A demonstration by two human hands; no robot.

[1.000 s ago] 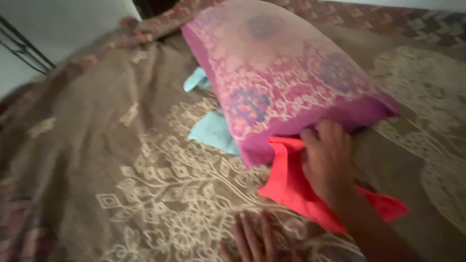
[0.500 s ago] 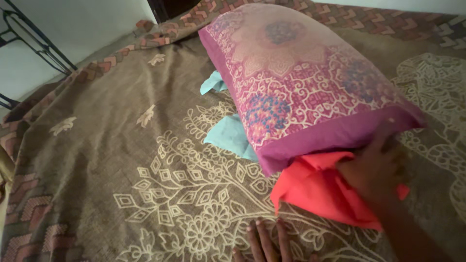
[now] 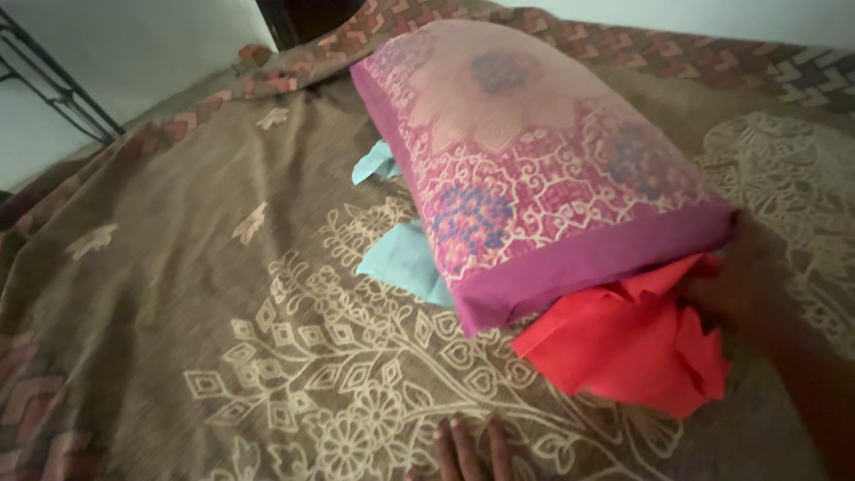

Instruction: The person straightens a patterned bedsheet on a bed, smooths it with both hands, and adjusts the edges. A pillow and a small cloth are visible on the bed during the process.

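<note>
Our right hand (image 3: 744, 285) grips the bunched red cloth (image 3: 628, 343) at the purple pillow's (image 3: 543, 169) near corner; left hand (image 3: 468, 450) lies flat, fingers spread, on the brown bedspread (image 3: 178, 267) below the pillow

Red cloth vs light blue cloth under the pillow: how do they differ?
The red cloth sticks out from under the near end of the purple patterned pillow, bunched and folded; the light blue cloth peeks out along the pillow's left side, lying flatter. More of the red cloth shows; the blue one shows only in two small patches. The right hand touches the red cloth; no hand is on the blue one. Both lie on the brown bedspread, partly pinned under the pillow.
</note>
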